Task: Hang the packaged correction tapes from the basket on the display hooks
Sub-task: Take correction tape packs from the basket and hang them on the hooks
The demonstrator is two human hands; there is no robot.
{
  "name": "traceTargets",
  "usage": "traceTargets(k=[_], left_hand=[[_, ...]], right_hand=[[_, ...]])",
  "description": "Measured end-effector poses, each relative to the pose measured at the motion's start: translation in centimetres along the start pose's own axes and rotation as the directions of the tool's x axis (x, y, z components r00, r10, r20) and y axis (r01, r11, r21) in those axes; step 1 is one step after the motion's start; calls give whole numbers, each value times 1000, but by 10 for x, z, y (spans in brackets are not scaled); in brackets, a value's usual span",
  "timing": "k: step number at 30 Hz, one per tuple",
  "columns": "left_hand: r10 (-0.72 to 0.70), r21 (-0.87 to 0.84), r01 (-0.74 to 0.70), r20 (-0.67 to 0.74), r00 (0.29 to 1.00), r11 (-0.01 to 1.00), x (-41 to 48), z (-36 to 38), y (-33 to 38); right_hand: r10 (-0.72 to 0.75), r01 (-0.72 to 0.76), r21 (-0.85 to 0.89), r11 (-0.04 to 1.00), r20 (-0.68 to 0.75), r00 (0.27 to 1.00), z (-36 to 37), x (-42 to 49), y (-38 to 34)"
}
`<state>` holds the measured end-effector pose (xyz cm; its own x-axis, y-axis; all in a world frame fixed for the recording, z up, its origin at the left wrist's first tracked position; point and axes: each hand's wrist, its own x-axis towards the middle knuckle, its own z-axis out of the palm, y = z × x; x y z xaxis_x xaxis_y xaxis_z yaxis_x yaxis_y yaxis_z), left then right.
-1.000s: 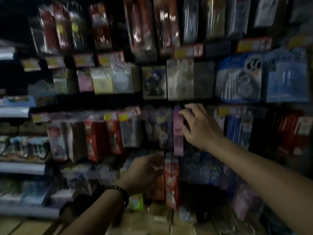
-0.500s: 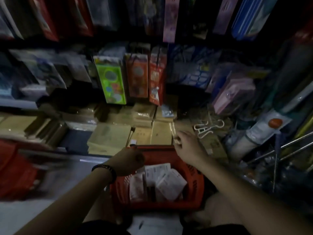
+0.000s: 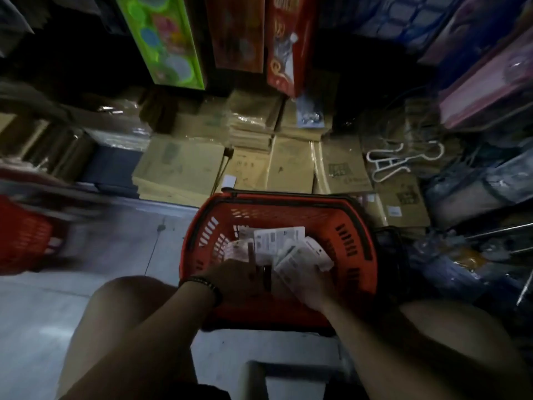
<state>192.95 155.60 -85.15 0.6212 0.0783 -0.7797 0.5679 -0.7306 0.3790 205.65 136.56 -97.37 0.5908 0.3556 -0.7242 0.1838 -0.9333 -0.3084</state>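
The white packaged correction tapes (image 3: 277,241) are seen heaped in the red slotted plastic basket (image 3: 346,226), which is set on the grey floor (image 3: 115,255) near the foot of the shelves. The left hand (image 3: 239,280) and the right hand (image 3: 313,294) are both lowered into the heap. Their fingers are hidden by packs and dim light, so it cannot be told whether anything is grasped.

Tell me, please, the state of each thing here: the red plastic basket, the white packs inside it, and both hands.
Red plastic mesh basket: upright on the floor, holding packs.
White packaged correction tapes: lying loose in the basket, some tilted.
Left hand: inside the basket, on the packs; grip unclear.
Right hand: inside the basket, at a tilted pack; grip unclear.
Second red basket: on the floor at left, blurred.
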Motion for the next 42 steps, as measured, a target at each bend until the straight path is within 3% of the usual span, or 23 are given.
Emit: traceTargets(k=[3, 6, 11, 19, 23, 32, 37, 42], left_hand=[[-49, -4, 50, 108, 993, 999, 14, -2, 0], [-17, -5, 17, 62, 998, 1000, 28, -15, 2], [-11, -10, 11, 37, 999, 1000, 51, -16, -8], [-5, 53, 2, 61, 998, 999, 69, -10, -9], [-20, 92, 14, 55, 998, 996, 79, 0, -11], [54, 1, -54, 73, 996, 999, 80, -3, -30], [45, 18, -46, 74, 996, 999, 82, -3, -19], [14, 68, -20, 77, 997, 998, 83, -4, -12]], right_hand=[[-31, 25, -161, 987, -34, 999, 17, 43, 14], [-165, 140, -219, 966, -97, 982, 6, 66, 9], [-334, 312, -507, 803, 51, 941, -8, 112, 9], [-327, 217, -647, 731, -54, 943, 2, 134, 16], [-314, 268, -592, 760, 27, 949, 1, 148, 16], [-270, 257, -425, 868, 31, 962, -11, 161, 8], [-189, 190, -447, 874, 47, 981, -13, 161, 1], [-110, 137, -326, 935, 99, 989, -30, 161, -6]])
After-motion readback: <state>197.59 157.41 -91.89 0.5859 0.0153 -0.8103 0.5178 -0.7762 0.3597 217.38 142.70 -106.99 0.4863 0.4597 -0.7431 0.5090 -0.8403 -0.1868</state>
